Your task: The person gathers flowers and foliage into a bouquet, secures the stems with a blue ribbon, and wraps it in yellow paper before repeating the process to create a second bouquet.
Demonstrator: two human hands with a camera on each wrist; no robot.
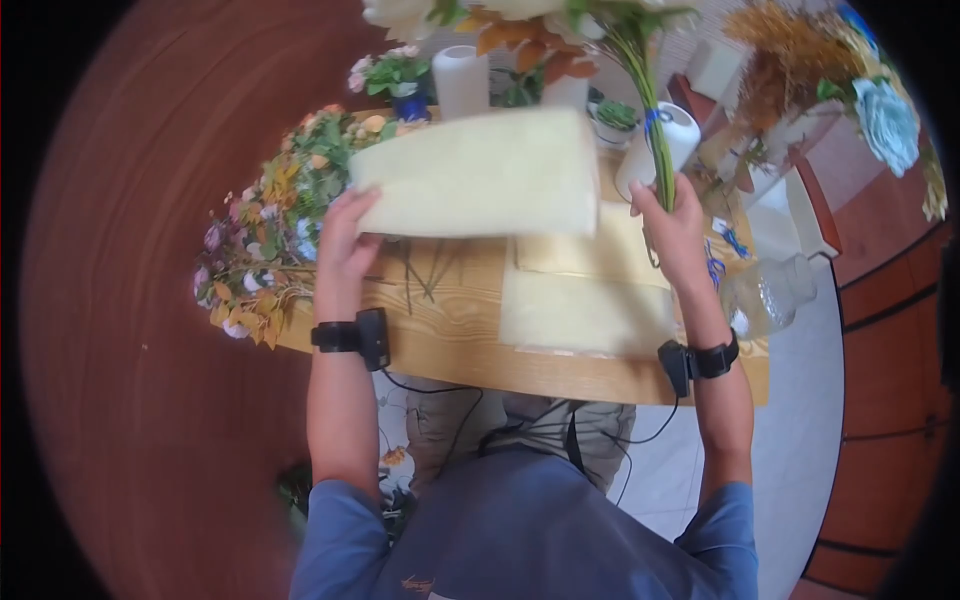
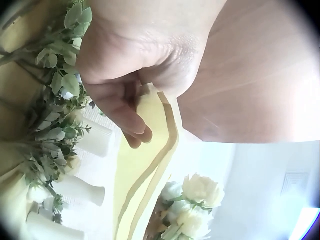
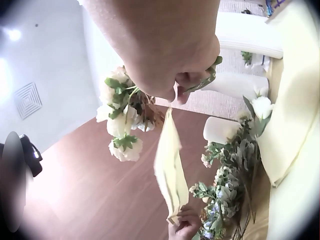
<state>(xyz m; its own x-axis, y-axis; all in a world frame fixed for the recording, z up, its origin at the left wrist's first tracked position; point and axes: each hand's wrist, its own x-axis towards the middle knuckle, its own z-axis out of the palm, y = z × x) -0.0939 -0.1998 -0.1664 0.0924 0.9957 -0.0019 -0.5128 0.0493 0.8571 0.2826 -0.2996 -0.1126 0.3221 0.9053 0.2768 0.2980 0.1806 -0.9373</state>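
Observation:
My left hand (image 1: 348, 235) grips one end of a folded pale yellow wrapping sheet (image 1: 480, 170), raised above the table. In the left wrist view the thumb and fingers pinch the sheet's folded layers (image 2: 150, 165). My right hand (image 1: 678, 230) holds a bouquet by its green stems (image 1: 640, 75), below a blue tie (image 1: 658, 116). Its cream-white flowers (image 3: 120, 120) and orange-brown leaves (image 1: 530, 40) spread away to the upper left, partly cut off in the head view. More pale yellow sheets (image 1: 590, 312) lie on the wooden table (image 1: 450, 345) between my forearms.
Loose artificial flowers (image 1: 265, 240) cover the table's left end. White vases (image 1: 461, 78) and potted plants (image 1: 614, 115) line the back. At right are a clear glass jar (image 1: 775, 295), blue ties (image 1: 730, 240), dried orange-brown stems (image 1: 785, 50) and a light blue rose (image 1: 887, 125).

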